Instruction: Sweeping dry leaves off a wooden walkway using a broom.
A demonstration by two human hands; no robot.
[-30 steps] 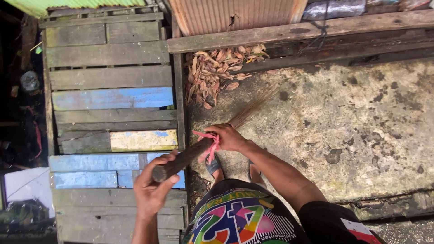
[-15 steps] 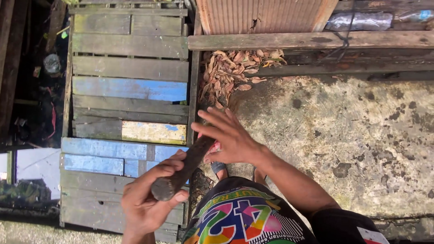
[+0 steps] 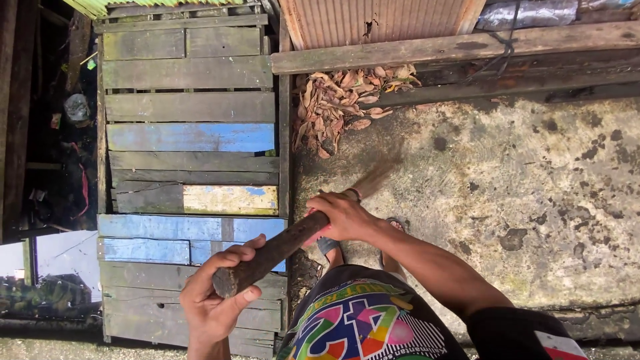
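Broom (image 3: pixel 293 243) now angles further toward the dry leaves (image 3: pixel 347 100) ahead of both hands; left hand (image 3: pixel 217 300) wraps its handle end, right hand (image 3: pixel 343 217) has re-closed midway, mid-sweep.

Open concrete floor (image 3: pixel 520 193) rightward; leaf pile (image 3: pixel 347 100) and wooden beam (image 3: pixel 453 50) ahead.

- Left hand (image 3: pixel 215 299) wrapped around butt end of dark wooden broom handle (image 3: pixel 273 252)
- Right hand (image 3: pixel 344 217) gripping same handle further down, near blurred bristles (image 3: pixel 373 179)
- Heap of dry leaves (image 3: pixel 347 100) on stained concrete floor (image 3: pixel 520 180)
- Weathered plank pallets (image 3: pixel 190 137) alongside, some painted blue
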